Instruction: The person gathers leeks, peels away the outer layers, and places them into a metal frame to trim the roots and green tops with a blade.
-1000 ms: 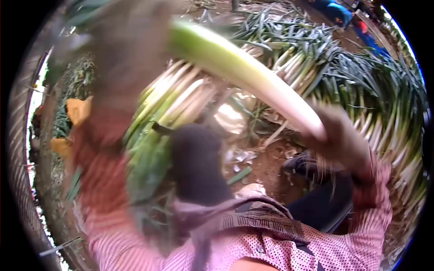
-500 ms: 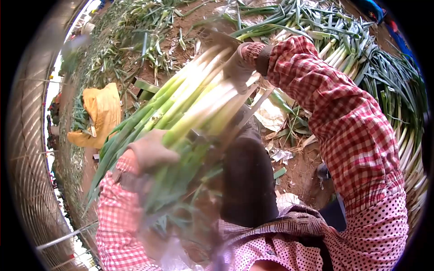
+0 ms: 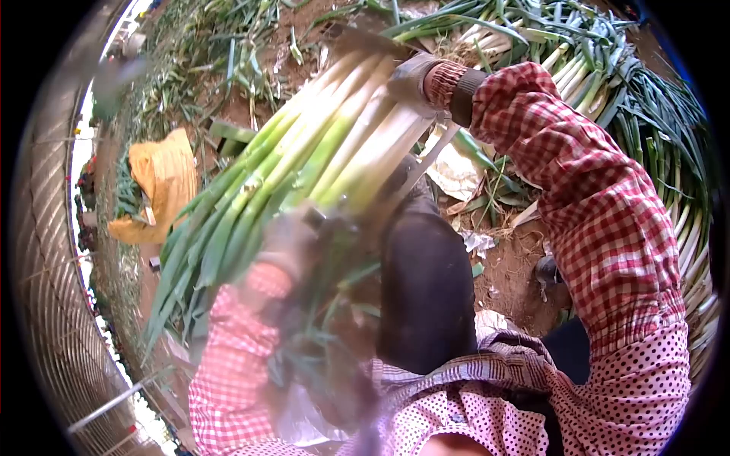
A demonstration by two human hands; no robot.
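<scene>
A yellow cloth [image 3: 163, 178] is lying between nine and ten o'clock. Next, a big bunch of leeks [image 3: 312, 144] is lying toward eleven o'clock, with its green tops [image 3: 190, 254] pointing at eight o'clock and its white ends [image 3: 403, 125] reaching up toward twelve.

The left hand [image 3: 293, 237] is moving near the middle, toward nine o'clock, by the low edge of the bunch. It has just been sliding a bit toward two o'clock. Blur is hiding its fingers, so I cannot tell if its grip is wide or narrow.

A dark flat thing [image 3: 372, 42] is showing at twelve o'clock. Just past it, the right hand [image 3: 413, 82] is bending over the white ends, between twelve and one. It has been going up a little too. Its fingers are curling, but I cannot tell what they are holding.

The bunch is keeping its shape, so the hands seem to be handling the stalks all together. More leeks [image 3: 654, 137] are lying in a long row at two o'clock.
</scene>
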